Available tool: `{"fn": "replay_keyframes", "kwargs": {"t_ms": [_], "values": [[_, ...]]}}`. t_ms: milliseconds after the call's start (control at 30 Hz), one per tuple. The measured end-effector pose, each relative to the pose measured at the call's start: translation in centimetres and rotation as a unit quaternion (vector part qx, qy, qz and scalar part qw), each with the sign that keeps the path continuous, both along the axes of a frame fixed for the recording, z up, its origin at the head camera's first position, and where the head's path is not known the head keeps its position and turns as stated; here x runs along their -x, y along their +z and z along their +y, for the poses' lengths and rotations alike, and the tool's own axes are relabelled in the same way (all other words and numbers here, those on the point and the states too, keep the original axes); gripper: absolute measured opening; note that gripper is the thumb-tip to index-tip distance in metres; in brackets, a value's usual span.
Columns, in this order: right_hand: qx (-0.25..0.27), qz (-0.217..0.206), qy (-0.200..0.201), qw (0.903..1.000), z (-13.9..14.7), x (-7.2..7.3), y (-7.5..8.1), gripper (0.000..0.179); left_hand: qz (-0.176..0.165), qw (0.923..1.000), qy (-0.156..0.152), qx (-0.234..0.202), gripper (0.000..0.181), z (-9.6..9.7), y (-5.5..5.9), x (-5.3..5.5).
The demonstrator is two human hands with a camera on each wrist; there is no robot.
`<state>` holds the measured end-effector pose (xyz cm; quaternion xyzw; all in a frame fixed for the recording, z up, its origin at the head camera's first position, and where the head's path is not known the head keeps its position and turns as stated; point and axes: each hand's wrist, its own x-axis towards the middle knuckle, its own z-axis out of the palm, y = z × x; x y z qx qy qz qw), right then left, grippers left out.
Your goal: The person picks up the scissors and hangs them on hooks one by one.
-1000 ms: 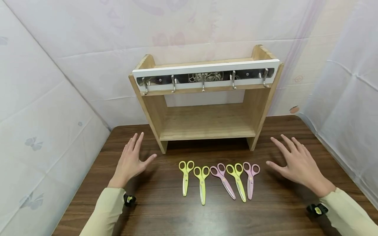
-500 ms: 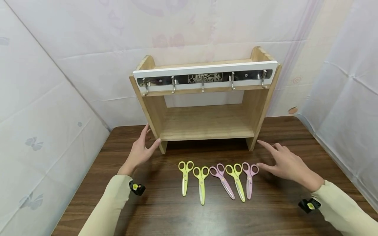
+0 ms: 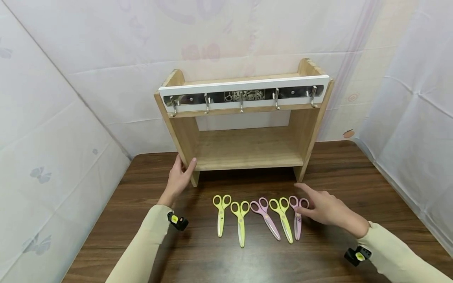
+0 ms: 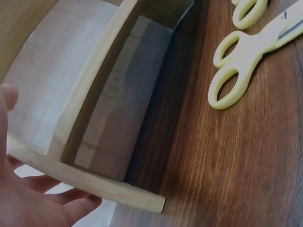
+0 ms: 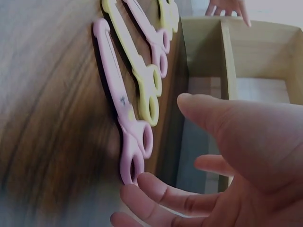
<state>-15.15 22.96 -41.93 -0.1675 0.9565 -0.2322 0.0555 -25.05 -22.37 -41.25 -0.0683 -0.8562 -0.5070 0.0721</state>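
Observation:
My left hand (image 3: pixel 177 183) holds the lower left side panel of a wooden shelf (image 3: pixel 247 148). Its thumb is at the panel's front edge, and the fingers go behind the outer face in the left wrist view. My right hand (image 3: pixel 327 209) hovers with spread fingers over the handles of the rightmost pink scissors (image 3: pixel 298 227), partly covering them. In the right wrist view, the fingertips (image 5: pixel 147 182) are close to a handle loop; contact is unclear. Farther left in the row lie yellow scissors (image 3: pixel 284 218), pink scissors (image 3: pixel 265 215), yellow scissors (image 3: pixel 241 224) and more yellow scissors (image 3: pixel 221 215).
A white rail (image 3: pixel 244 86) with several metal hooks (image 3: pixel 242 103) runs along the shelf's upper front. The dark wooden table (image 3: pixel 212 263) carries everything. Patterned white cloth (image 3: pixel 240 35) hangs behind and at both sides.
My left hand has moved right and forward from the table onto the shelf's side panel. My right hand has come left, over the rightmost pink scissors. The scissors lie as before.

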Motion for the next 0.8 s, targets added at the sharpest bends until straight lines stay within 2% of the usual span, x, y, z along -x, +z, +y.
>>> {"fn": "replay_keyframes", "kwargs": {"t_ms": [233, 433, 600, 800], "values": [[-0.017, -0.014, -0.024, 0.9995, -1.1, -0.8, -0.8, 0.069, 0.004, 0.9995, 0.029, -0.008, 0.066, 0.5, -0.6, 0.3], [-0.039, -0.018, -0.030, 0.9986, -1.6, -1.2, -1.3, 0.069, 0.021, 0.9993, 0.030, -0.010, 0.059, 0.6, -1.0, 0.5], [-0.059, -0.010, -0.034, 0.9976, -1.8, -1.4, -1.7, 0.072, 0.011, 0.9994, 0.028, -0.019, 0.060, 0.6, -1.4, 0.6], [-0.058, 0.007, -0.032, 0.9978, -1.9, -1.9, -2.0, 0.076, 0.002, 0.9993, 0.023, -0.029, 0.055, 0.6, -1.4, 0.5]]}}
